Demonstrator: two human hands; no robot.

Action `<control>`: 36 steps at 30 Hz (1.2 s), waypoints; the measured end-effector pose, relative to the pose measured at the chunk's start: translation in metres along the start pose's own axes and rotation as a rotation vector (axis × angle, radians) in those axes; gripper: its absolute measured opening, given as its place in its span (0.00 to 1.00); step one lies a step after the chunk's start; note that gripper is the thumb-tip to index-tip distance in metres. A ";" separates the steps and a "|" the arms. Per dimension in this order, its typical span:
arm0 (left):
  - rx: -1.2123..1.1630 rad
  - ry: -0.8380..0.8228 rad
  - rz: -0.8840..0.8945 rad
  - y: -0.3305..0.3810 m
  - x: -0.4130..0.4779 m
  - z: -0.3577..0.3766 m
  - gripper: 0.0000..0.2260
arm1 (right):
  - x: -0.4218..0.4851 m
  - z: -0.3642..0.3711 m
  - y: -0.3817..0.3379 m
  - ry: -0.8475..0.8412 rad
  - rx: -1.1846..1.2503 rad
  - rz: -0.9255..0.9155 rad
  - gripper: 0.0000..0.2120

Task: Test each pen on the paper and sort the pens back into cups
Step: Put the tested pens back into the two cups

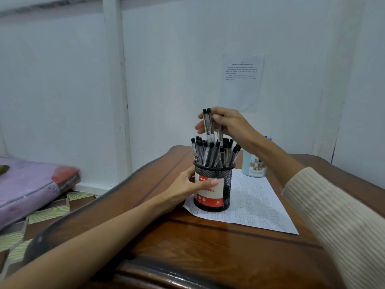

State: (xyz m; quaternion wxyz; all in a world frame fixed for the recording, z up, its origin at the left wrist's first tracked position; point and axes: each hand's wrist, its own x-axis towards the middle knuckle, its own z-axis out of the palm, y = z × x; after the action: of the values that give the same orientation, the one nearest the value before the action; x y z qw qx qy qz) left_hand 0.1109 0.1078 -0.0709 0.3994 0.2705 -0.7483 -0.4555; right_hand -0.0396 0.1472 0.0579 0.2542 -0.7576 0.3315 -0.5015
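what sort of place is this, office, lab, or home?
Probably a home room, maybe a bedroom: a wrapped mattress lies on patterned floor tiles beside a wooden table, with a printed sheet stuck to the white wall.

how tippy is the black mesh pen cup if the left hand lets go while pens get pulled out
Probably top-heavy: the mesh pen cup is tall and crammed with pens standing above its rim. It may slide, since it sits on loose paper. The left hand bracing it looks sensible.

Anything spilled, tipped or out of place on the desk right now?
Nothing spilled or tipped. Only oddity: the mesh cup stands on a corner of the paper, and the right hand pinches several pens at once.
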 end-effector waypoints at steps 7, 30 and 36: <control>0.009 0.000 0.005 0.000 -0.001 0.000 0.39 | -0.004 -0.016 -0.006 -0.069 -0.194 0.136 0.17; 0.000 -0.007 -0.002 -0.002 0.000 -0.001 0.39 | -0.002 0.000 -0.001 0.033 -0.220 0.019 0.09; -0.012 -0.039 -0.011 0.000 0.000 -0.002 0.40 | -0.013 0.000 0.004 -0.039 -0.333 0.133 0.10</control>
State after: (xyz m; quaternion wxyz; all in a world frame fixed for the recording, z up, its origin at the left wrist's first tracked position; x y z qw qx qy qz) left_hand 0.1126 0.1071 -0.0705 0.3838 0.2631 -0.7516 -0.4675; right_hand -0.0438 0.1541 0.0475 0.1641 -0.7752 0.4544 -0.4071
